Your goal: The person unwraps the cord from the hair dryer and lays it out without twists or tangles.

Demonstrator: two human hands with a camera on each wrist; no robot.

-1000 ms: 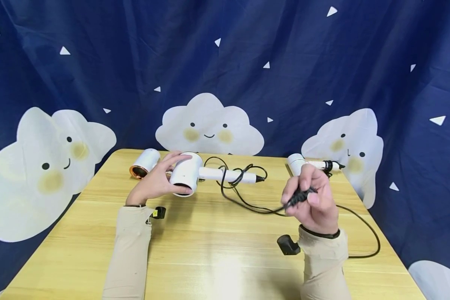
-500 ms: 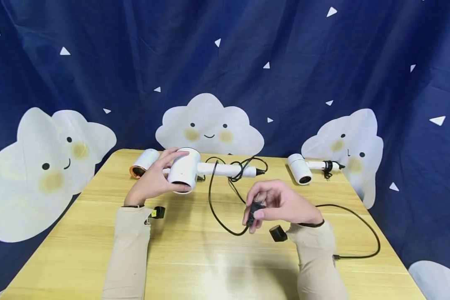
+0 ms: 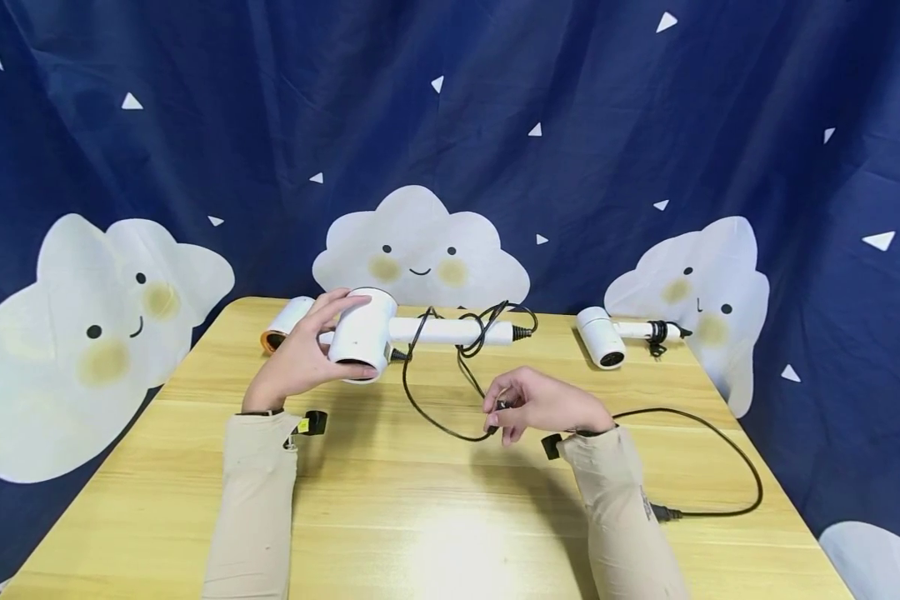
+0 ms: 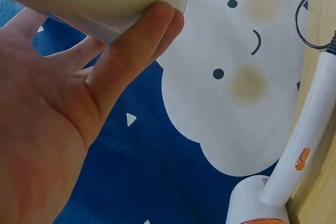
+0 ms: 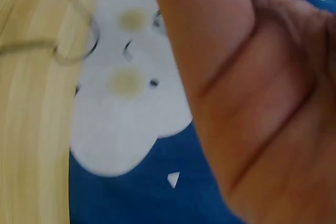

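Observation:
In the head view my left hand (image 3: pixel 300 358) grips the white barrel of a hair dryer (image 3: pixel 362 333), its fingers over the top and thumb at the lower rim. The dryer's handle points right, its black cord looped around it. My right hand (image 3: pixel 543 404) pinches the cord's black plug (image 3: pixel 498 414) above the table, with a loop hanging left of it. The fingers partly hide the plug. A second white hair dryer (image 3: pixel 287 317) with a copper-coloured ring lies behind my left hand; the left wrist view shows its handle (image 4: pixel 304 135) with an orange switch.
A third white hair dryer (image 3: pixel 602 340), cord wrapped around its handle, lies at the back right. A black cable (image 3: pixel 750 467) curves over the wooden table (image 3: pixel 390 517) at right, its thick end beside my right sleeve. A blue cloud-print curtain (image 3: pixel 450 150) hangs behind.
My right hand has moved left and turned, carrying the plug, uncovering the third dryer. My left hand has raised the held dryer slightly and shifted it a little left.

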